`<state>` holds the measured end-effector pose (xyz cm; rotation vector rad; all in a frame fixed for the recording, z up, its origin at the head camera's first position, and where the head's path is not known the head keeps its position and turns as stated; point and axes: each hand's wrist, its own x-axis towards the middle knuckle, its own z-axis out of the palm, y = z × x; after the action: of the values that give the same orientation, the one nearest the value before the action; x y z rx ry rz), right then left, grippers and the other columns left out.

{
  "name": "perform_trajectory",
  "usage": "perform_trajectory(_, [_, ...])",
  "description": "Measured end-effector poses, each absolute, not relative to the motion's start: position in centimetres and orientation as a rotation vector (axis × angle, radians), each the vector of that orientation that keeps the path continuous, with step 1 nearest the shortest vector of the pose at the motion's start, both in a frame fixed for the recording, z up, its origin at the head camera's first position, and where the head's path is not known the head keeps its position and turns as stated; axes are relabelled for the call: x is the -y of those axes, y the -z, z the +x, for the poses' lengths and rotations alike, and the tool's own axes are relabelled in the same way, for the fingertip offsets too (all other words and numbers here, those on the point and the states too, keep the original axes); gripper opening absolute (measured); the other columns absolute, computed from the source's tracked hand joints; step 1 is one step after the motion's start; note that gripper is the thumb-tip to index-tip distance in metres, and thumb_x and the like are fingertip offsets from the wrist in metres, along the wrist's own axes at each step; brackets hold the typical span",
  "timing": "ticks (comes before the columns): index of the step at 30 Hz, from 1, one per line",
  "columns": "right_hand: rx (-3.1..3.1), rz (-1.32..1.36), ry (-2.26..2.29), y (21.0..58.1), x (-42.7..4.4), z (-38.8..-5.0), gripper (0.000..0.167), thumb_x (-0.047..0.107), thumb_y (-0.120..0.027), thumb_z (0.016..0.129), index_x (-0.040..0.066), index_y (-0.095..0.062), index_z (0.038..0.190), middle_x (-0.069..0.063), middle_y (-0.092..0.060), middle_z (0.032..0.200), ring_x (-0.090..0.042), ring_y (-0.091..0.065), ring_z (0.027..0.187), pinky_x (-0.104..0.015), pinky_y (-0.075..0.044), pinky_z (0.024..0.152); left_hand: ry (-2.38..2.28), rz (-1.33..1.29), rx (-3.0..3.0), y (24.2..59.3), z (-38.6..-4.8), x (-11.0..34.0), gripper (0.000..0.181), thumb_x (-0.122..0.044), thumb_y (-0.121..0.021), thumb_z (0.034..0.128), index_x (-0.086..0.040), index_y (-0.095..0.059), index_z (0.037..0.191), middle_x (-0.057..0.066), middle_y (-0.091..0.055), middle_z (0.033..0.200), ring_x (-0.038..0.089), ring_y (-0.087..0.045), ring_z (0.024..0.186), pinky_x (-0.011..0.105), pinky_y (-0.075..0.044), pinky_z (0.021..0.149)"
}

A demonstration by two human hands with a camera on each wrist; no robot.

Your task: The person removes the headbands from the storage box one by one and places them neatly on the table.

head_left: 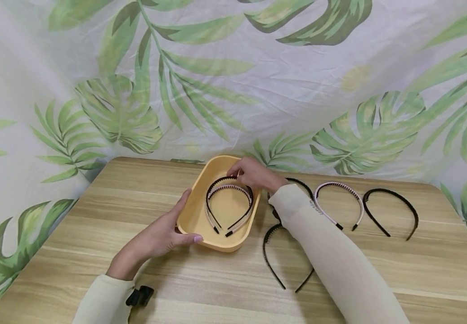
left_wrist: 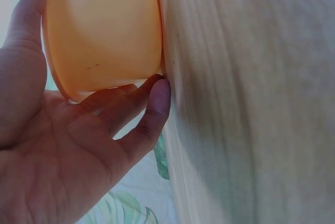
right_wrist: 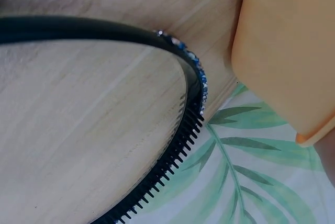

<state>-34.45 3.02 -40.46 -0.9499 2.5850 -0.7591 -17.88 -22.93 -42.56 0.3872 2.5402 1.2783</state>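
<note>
A yellow plastic bin (head_left: pixel 185 220) stands on the table, with black and pink toothed headbands inside. My left hand (head_left: pixel 161 231) grips its near left corner, thumb along the near side and fingers along the left wall. In the left wrist view, that hand (left_wrist: pixel 73 145) lies against the bin (left_wrist: pixel 104 35). My right hand (head_left: pixel 253 173) reaches over the far right rim, its fingers curled at the top of a black headband (head_left: pixel 210 189); the exact contact is partly hidden. In the right wrist view, a black headband with blue stones (right_wrist: pixel 196 72) lies outside the bin (right_wrist: pixel 282 51).
On the wooden table (head_left: pixel 379 274), right of the bin, lie a lilac headband (head_left: pixel 339 183), a black headband (head_left: pixel 413 211) and more black headbands partly under my right forearm. A nearer black headband (head_left: pixel 269 261) lies below them. A leaf-patterned cloth (head_left: pixel 217 90) hangs behind.
</note>
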Motion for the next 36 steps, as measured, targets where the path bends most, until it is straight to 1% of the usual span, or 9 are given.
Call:
perform_trajectory(5, [-2.593,-0.978,0.775,40.1,-3.2,-34.4,0.041,-0.01,-0.052,0.095,0.003,-0.076,0.126,-0.014,-0.075,0.129,-0.03,-0.069,0.114,-0.04,-0.056,0.097,-1.271,0.393,-2.545,42.5,-17.9,23.0,0.126,-0.036,-0.085,0.0881,-0.013,0.009,0.169,0.035,-0.023,0.168,0.037,-0.058,0.134,0.057,-0.039,0.116])
perform_trajectory(13, [-2.6,-0.956,0.795,39.3,-3.1,-34.0,0.037,-0.006,-0.055,0.1,0.005,-0.075,0.128,-0.014,-0.073,0.132,-0.031,-0.068,0.118,-0.041,-0.055,0.1,-1.257,0.395,-2.557,42.5,-17.9,23.0,0.126,-0.036,-0.085,0.0888,-0.013,0.01,0.169,0.033,-0.023,0.168,0.038,-0.055,0.138,0.057,-0.036,0.118])
perform_trajectory(18, [-2.583,-0.962,0.815,38.7,-3.0,-33.7,0.037,-0.007,-0.053,0.101,0.003,-0.074,0.129,-0.014,-0.072,0.134,-0.031,-0.068,0.119,-0.04,-0.055,0.097,-1.255,0.405,-2.557,42.6,-17.9,23.0,0.126,-0.037,-0.085,0.0888,-0.011,0.01,0.168,0.033,-0.019,0.17,0.039,-0.053,0.139,0.055,-0.037,0.117])
perform_trajectory(23, [-2.579,-1.01,0.839,37.8,-3.0,-33.3,0.038,-0.01,-0.053,0.099,0.001,-0.074,0.128,-0.014,-0.074,0.131,-0.032,-0.069,0.119,-0.041,-0.055,0.1,-1.252,0.395,-2.552,42.5,-17.9,22.9,0.126,-0.038,-0.084,0.089,-0.012,0.01,0.168,0.032,-0.017,0.171,0.039,-0.051,0.142,0.054,-0.037,0.117])
perform_trajectory(29, [-2.57,-1.064,0.869,36.7,-3.4,-33.1,0.038,-0.01,-0.055,0.094,0.0,-0.075,0.126,-0.016,-0.074,0.129,-0.032,-0.069,0.115,-0.041,-0.055,0.099,-1.253,0.392,-2.549,42.5,-17.9,23.0,0.126,-0.038,-0.084,0.0892,-0.014,0.011,0.168,0.031,-0.018,0.171,0.038,-0.049,0.143,0.055,-0.035,0.118])
perform_trajectory(32, [-2.567,-1.05,0.89,36.4,-3.8,-33.0,0.039,-0.009,-0.056,0.094,0.0,-0.074,0.127,-0.015,-0.074,0.13,-0.032,-0.068,0.114,-0.041,-0.055,0.098,-1.245,0.388,-2.555,42.6,-17.9,23.0,0.126,-0.038,-0.084,0.0888,-0.013,0.011,0.169,0.031,-0.018,0.17,0.039,-0.047,0.145,0.056,-0.033,0.119])
perform_trajectory(36, [-2.581,-1.061,0.908,35.7,-4.6,-32.8,0.038,-0.008,-0.057,0.095,0.002,-0.076,0.126,-0.014,-0.075,0.129,-0.031,-0.067,0.111,-0.042,-0.054,0.097,-1.246,0.386,-2.558,42.6,-17.9,23.0,0.127,-0.038,-0.085,0.0886,-0.013,0.01,0.169,0.032,-0.02,0.17,0.04,-0.048,0.144,0.057,-0.034,0.119])
